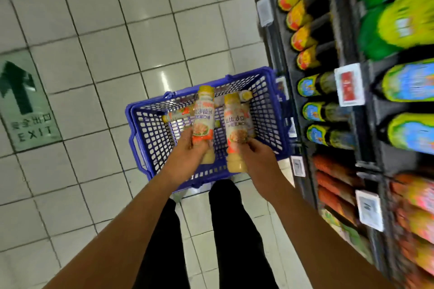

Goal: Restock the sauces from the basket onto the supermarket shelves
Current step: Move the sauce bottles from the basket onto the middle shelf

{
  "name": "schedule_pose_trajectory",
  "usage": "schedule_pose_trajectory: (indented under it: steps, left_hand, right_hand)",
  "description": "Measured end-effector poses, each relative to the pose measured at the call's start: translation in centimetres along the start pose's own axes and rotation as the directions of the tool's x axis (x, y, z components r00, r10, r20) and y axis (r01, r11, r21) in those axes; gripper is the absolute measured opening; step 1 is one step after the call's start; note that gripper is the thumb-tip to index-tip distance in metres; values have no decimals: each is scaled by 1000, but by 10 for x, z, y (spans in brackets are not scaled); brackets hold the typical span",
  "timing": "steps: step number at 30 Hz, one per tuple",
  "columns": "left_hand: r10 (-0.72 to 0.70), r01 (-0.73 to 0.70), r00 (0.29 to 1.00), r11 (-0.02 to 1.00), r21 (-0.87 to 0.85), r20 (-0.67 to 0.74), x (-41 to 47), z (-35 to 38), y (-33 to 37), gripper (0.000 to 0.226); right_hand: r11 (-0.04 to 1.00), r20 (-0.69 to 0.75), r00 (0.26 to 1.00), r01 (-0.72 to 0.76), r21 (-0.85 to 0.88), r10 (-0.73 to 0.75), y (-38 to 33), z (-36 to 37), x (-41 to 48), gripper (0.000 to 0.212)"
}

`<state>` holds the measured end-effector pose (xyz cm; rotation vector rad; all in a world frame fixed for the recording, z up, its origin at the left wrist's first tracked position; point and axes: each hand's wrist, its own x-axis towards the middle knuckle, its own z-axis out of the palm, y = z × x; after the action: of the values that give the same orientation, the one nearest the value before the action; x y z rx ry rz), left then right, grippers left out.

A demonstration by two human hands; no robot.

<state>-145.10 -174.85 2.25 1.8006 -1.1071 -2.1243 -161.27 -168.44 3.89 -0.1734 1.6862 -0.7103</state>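
A blue plastic basket [150,124] stands on the tiled floor in front of my legs. My left hand [187,157] grips a sauce bottle [203,117] with a yellow cap and an orange-white label, held above the basket. My right hand [256,157] grips a second bottle of the same kind [236,122] beside it. More sauce bottles lie in the basket: one on its side [176,115] and one at the far end showing its yellow cap [246,96]. The basket's bottom is partly hidden by my hands.
Black supermarket shelves [347,49] run along the right, filled with dark bottles bearing yellow, green and blue labels, with orange packs lower down. White price tags [350,85] hang on the shelf edges. A green EXIT floor sign [25,103] lies at the left.
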Motion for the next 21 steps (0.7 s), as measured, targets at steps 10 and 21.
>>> schedule_pose_trajectory:
  steps: [10,21]
  left_hand:
    - [238,-248,959,967,51,155,-131,-5,136,44]
    - [452,-486,808,874,-6,378,-257,14,214,27]
  right_hand:
    - [903,-112,966,259,343,-234,-91,10,-156,31]
    - [716,-425,790,596,364,-442,-130,5,-321,18]
